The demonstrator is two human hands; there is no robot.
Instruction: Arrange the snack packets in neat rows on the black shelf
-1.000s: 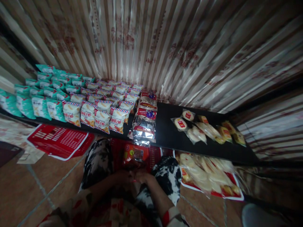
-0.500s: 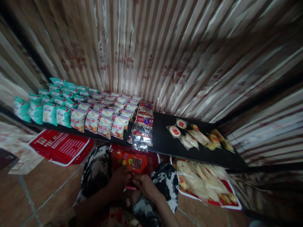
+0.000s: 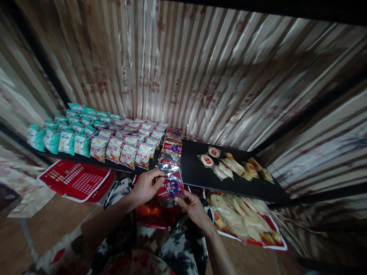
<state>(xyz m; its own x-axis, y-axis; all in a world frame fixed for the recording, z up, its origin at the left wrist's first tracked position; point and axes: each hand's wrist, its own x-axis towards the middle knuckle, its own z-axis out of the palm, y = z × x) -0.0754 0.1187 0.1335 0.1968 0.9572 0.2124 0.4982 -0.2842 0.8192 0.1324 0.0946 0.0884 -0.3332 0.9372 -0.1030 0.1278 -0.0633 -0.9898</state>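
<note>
Since the red packet (image 3: 169, 186) looks like thin, glossy film, I'd judge it light and soft, a bit slippery, and likely to crease or crush if squeezed in the middle; its flat edges and corners seem the safest places to take hold. It's up in the person's hands, just at the near edge of the black shelf (image 3: 191, 166). The left hand (image 3: 146, 185) comes in palm down, thumb and forefinger clamped on the packet's left side. The right hand (image 3: 195, 210) reaches up from below, wrist bent inward, thumb and fingertips closed on the lower right corner; its other fingers curl out of my sight. Both forearms slant inward toward the shelf. On the shelf itself, a column of similar packets (image 3: 171, 148) runs back from the near edge, with upright white packets (image 3: 127, 156) to its left. Behind the shelf hangs striped sheeting (image 3: 160, 72).
</note>
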